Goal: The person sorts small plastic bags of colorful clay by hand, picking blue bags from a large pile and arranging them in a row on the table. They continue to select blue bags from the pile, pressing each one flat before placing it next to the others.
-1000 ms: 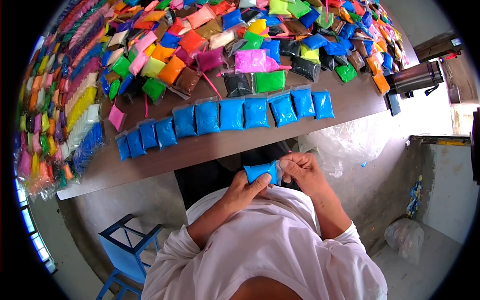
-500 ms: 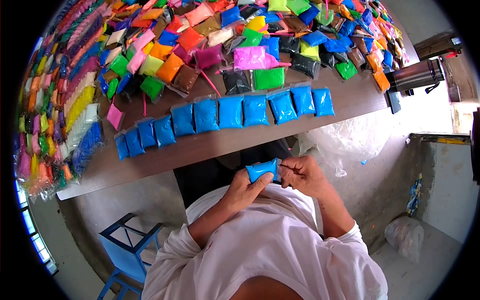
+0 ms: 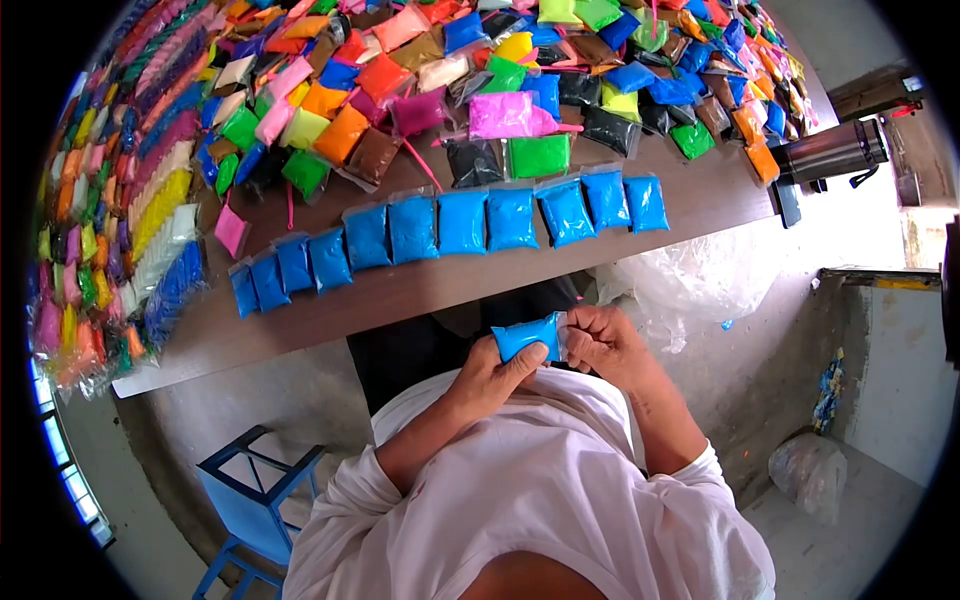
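A small clear packet filled with blue material (image 3: 526, 338) is held in front of my lap, just off the table's near edge. My left hand (image 3: 497, 372) is closed round its left end, with the thumb lying across the front. At the packet's right end, my right hand (image 3: 603, 345) pinches the clear, unfilled edge between thumb and curled fingers. Beyond my hands, a row of similar blue packets (image 3: 462, 224) lies side by side on the brown table (image 3: 400, 296).
A heap of packets in many colours (image 3: 400, 75) covers the table's far part. Stacked packet rows (image 3: 165, 215) fill its left end. A steel flask-like object (image 3: 830, 150) is at the right edge. A blue chair (image 3: 250, 500) stands lower left; clear plastic sheeting (image 3: 690, 280) lies right.
My right hand has shifted slightly along the clear edge of the blue packet, and its fingers are more curled. My left hand keeps its hold. The row on the table is unchanged.
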A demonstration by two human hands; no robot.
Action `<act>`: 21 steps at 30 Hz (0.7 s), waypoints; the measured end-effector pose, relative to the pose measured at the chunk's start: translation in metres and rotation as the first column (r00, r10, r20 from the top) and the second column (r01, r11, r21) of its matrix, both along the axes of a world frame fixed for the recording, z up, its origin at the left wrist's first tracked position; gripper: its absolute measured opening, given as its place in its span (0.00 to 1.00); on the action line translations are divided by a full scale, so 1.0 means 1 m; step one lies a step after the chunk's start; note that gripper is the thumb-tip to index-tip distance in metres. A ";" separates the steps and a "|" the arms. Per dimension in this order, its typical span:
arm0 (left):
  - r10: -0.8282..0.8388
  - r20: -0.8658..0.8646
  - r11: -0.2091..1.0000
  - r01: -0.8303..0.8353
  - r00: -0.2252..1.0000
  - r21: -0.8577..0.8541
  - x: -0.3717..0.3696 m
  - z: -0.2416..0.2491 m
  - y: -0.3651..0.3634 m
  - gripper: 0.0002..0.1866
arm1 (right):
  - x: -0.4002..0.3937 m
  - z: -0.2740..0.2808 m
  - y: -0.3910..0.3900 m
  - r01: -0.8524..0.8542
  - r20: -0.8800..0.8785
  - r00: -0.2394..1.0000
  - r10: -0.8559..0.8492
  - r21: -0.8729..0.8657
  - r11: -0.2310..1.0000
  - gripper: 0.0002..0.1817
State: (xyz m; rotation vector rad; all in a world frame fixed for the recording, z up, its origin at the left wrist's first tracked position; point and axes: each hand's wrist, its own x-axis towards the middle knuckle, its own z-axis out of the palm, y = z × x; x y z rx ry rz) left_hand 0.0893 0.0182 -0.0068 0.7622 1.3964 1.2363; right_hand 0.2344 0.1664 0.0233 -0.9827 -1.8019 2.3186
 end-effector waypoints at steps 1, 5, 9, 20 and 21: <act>-0.007 0.002 1.000 0.007 1.000 0.014 0.000 0.000 0.000 0.22 | 0.002 -0.002 0.001 -0.023 -0.020 1.000 0.021 -0.065 0.998 0.08; -0.005 -0.041 1.000 0.005 0.999 0.005 -0.001 0.000 0.001 0.21 | 0.004 -0.003 0.002 -0.048 -0.035 0.998 0.046 -0.041 0.998 0.08; 0.039 -0.031 0.999 -0.039 0.999 0.011 0.001 -0.001 0.003 0.22 | 0.000 0.003 -0.001 -0.042 0.005 0.999 0.042 0.121 0.992 0.06; 0.066 -0.112 0.996 -0.058 0.992 0.067 0.003 0.001 0.007 0.22 | -0.002 0.000 0.000 -0.163 0.138 0.980 0.144 0.145 0.976 0.06; 0.066 -0.112 0.996 -0.059 0.992 0.067 0.004 0.001 0.006 0.22 | -0.002 0.000 0.000 -0.174 0.141 0.978 0.155 0.138 0.975 0.06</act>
